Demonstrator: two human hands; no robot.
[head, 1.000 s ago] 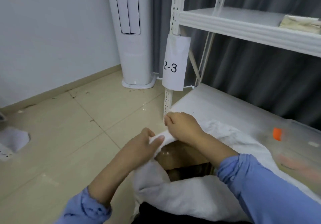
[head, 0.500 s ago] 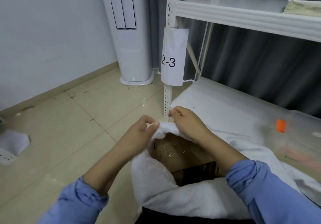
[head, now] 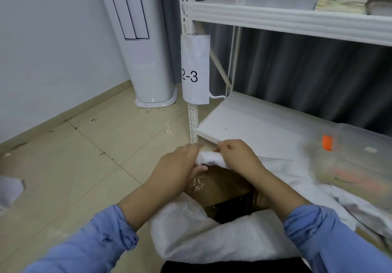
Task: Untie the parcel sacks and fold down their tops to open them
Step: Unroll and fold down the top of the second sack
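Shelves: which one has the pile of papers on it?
The top shelf: the pile of papers lies at its right end. The bottom shelf, near the floor, shows no such pile.

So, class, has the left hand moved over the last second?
Yes: gripping the sack rim, the left hand has shifted forward, nearer the shelf post's foot.

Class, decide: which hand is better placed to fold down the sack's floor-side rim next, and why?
Probably left. The left hand grips the sack's rolled rim at its floor-side end; the right hand holds the shelf-side end.
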